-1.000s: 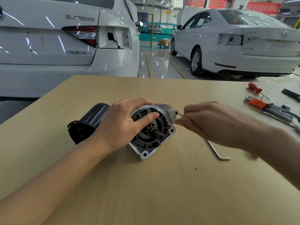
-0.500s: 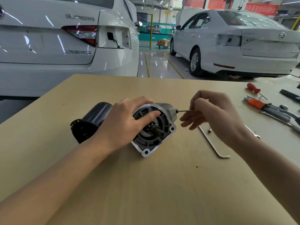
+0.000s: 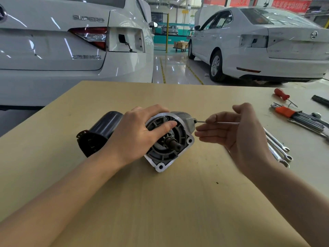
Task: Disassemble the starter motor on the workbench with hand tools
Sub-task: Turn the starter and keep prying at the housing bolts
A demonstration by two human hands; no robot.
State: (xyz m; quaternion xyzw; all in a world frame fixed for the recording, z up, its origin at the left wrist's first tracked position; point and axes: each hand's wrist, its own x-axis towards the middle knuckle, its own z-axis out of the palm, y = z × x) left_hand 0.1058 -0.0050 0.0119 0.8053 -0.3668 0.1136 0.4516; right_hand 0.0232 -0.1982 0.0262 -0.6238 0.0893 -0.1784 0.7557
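The starter motor (image 3: 167, 143) lies on its side on the wooden workbench (image 3: 160, 202), black body to the left and aluminium nose housing facing me. My left hand (image 3: 135, 132) grips the nose housing from above, thumb across its front face. My right hand (image 3: 236, 138) is just right of the motor, palm turned up and thumb raised. It holds a thin hex key (image 3: 222, 123) between its fingers. The key lies level, and its tip sits in a screw (image 3: 195, 120) on the housing's right side.
Several spanners (image 3: 277, 145) lie right of my right hand. Farther right are a hex key set in an orange holder (image 3: 284, 111), a red-handled screwdriver (image 3: 281, 93) and a black tool (image 3: 320, 100). Two white cars stand beyond the bench's far edge.
My right hand has rolled from knuckles-up to palm-up while keeping the hex key in the screw. The loose L-shaped key on the bench is now hidden behind it. Left hand and motor stayed put.
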